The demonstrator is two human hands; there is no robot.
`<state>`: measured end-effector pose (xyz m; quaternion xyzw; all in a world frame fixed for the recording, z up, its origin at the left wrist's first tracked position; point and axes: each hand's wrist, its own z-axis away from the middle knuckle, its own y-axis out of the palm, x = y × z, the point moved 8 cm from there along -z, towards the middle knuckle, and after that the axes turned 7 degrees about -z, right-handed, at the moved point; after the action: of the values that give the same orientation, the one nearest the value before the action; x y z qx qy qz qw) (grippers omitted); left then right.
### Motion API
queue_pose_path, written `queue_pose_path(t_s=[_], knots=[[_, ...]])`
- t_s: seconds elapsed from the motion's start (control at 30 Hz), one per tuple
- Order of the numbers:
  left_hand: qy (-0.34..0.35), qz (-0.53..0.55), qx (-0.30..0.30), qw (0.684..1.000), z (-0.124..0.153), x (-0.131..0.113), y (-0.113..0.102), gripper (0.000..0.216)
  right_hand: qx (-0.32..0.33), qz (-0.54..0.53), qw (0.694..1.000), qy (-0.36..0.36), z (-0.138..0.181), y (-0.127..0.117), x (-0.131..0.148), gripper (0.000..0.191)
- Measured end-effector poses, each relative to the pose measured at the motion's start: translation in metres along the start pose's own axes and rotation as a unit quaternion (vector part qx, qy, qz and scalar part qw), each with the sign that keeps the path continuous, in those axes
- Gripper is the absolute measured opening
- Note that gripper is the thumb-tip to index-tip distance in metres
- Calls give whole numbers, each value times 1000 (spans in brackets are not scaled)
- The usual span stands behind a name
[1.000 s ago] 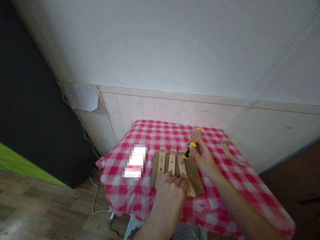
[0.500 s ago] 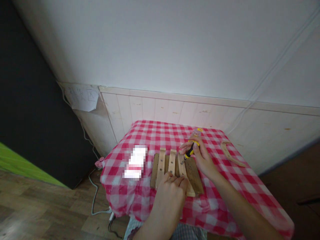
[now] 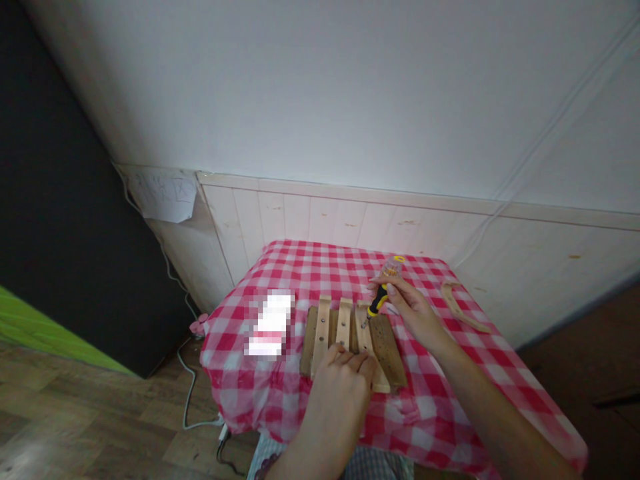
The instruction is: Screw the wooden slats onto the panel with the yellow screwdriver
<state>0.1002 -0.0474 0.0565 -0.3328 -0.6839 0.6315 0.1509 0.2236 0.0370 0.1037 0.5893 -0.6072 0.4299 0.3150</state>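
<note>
With its fingertips closed on the upper end of a black-and-yellow screwdriver [image 3: 378,300], my right hand [image 3: 407,303] holds it at a slant. The tool's tip meets a screw on the right-hand wooden strip [image 3: 381,381]. My left hand [image 3: 350,370] presses down with curled fingers across the lower part of the strips, gripping the right one. Beside it lie the middle strip [image 3: 345,313] and the left strip [image 3: 324,313], both with dark screw heads. All three rest on a darker wooden board [image 3: 393,343]. My left fingertips are partly hidden.
A red-and-white checked cloth [image 3: 320,260] covers the table. A curved wooden piece [image 3: 457,308] lies at the right. Behind the right hand sits a clear packet with a yellow ring [image 3: 393,265]. A blurred white rectangle [image 3: 273,323] is on the left.
My right hand has shifted up the screwdriver's handle, and its fingers have drawn together around the top. The left hand and the wooden pieces stay put.
</note>
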Motion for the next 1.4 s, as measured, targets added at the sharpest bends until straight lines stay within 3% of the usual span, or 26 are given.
queue_pose_path(t_s=[0.13,0.23,0.33,0.47,0.67,0.9,1.13,1.23,1.4], knots=[[5,-1,1,1000,0,0,4,21,-1,54,998,-12,3,-5,-2,43],[12,-8,-11,1000,0,0,4,23,71,119,989,-42,7,-1,7,45],[12,-8,-5,1000,0,0,3,23,160,231,957,-71,11,4,23,45],[4,0,8,1000,0,0,-1,22,202,354,909,-94,6,5,39,42],[-4,9,12,1000,1,0,-6,20,187,465,857,-121,-7,1,44,37],[-14,15,34,999,0,0,-3,16,146,616,753,-179,-10,10,52,38],[-25,22,58,998,-3,1,-5,14,116,699,704,-51,-17,5,45,48],[-23,26,54,998,-2,0,-7,16,123,696,706,-28,-15,6,44,44],[-25,24,52,998,0,0,-6,16,128,616,777,-4,-8,12,43,41]])
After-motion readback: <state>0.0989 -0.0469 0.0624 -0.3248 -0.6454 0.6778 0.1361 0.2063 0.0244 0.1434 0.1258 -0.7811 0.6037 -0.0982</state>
